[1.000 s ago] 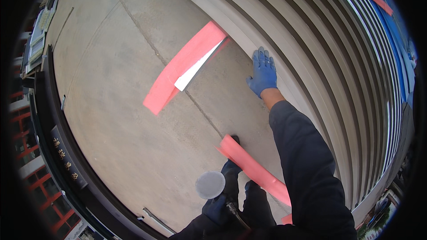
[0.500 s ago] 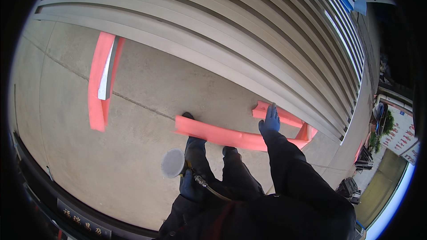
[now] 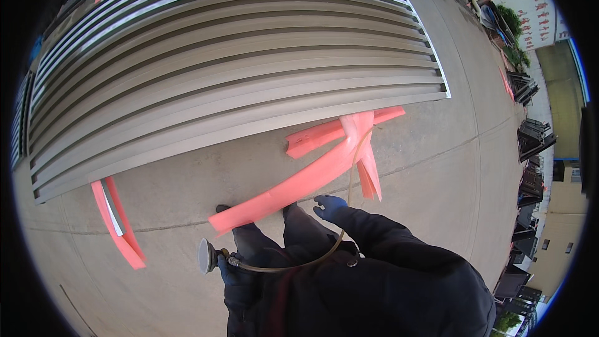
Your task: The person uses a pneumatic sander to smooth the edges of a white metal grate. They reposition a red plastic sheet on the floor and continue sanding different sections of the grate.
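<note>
Head | hose [image 3: 293,269] beside right hand [image 3: 329,208] | pink strip [image 3: 287,191] before slatted panel [image 3: 240,78]

We see a grey concrete floor [image 3: 449,218] crossed by thin seams [image 3: 479,136]; along our right stand a white wall [image 3: 531,11] with red writing, green plants [image 3: 510,20] and a beige wall [image 3: 558,231].

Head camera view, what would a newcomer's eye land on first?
Probably the large slatted panel filling much of the upper half. Next, the bright pink strips around its lower edge, vivid against the grey floor. Then, left of centre near the bottom, the round-headed tool in the left hand, with a hose.
</note>
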A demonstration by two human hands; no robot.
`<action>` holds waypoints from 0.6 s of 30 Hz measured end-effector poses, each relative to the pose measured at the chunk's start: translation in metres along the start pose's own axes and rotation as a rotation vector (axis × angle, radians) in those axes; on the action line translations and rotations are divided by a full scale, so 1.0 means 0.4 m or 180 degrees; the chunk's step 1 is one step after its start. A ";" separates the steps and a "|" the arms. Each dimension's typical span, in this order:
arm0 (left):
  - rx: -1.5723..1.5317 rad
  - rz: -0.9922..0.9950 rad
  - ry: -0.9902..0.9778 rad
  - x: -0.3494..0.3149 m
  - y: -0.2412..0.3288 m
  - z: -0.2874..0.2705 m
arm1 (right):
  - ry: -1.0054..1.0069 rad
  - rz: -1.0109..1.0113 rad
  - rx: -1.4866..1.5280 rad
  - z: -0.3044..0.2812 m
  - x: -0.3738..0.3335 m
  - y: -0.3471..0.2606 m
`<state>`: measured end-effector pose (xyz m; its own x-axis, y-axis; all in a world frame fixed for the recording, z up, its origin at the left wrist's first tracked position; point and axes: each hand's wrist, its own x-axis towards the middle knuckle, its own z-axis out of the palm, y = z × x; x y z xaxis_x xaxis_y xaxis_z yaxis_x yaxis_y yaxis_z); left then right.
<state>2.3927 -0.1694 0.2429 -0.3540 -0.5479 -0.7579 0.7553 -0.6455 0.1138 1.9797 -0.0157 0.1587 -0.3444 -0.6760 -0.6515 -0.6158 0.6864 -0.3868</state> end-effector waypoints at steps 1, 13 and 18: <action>-0.0009 -0.0055 -0.0163 -0.013 -0.031 0.012 | 0.0253 -0.0009 0.0080 -0.037 -0.044 0.041; 0.0682 -0.1052 -0.0895 -0.097 -0.309 0.234 | 0.2526 0.1648 0.2538 -0.097 -0.657 0.489; 0.0800 -0.0926 -0.0289 -0.118 -0.410 0.248 | 0.2080 0.2091 0.2671 0.084 -0.895 0.418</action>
<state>2.2306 -0.0906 0.3236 -0.5892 -0.3604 -0.7232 0.4617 -0.8847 0.0648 2.0238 0.3501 0.3052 -0.8503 0.0174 -0.5261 0.3644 0.7407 -0.5644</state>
